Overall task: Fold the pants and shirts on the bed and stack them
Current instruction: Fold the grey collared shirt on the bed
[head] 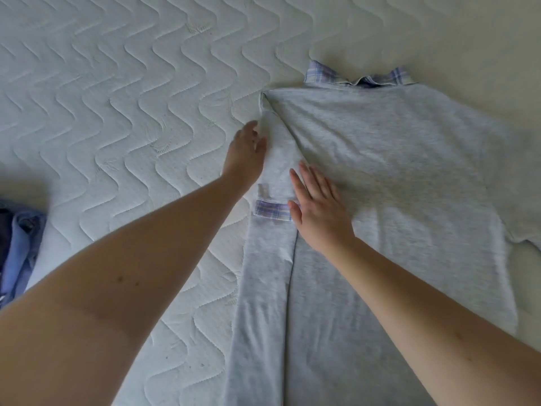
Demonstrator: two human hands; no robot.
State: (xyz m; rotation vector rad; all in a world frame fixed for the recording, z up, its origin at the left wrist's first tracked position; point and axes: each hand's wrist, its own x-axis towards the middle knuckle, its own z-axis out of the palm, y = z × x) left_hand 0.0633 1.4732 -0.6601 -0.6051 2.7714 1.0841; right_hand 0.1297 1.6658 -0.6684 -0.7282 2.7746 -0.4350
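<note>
Grey shirt spread on a quilted mattress, both hands at its folded left side.

The white mattress (117,112) with wavy quilting fills the view, and the grey shirt (395,171) with a lilac plaid collar (322,74) lies flat across its right half, back side up, the collar at the far end. The shirt's left edge is turned inward, and a sleeve lies along that fold, its plaid cuff (272,210) showing. The right hand (319,212) rests flat on the cloth with fingers straight and spread, its thumb touching the cuff. The left hand (246,153) sits at the folded edge near the shoulder, fingertips on the fabric; whether it pinches the fabric I cannot tell. A bundle of blue clothes (17,244) lies at the left border, well apart from the shirt.
</note>
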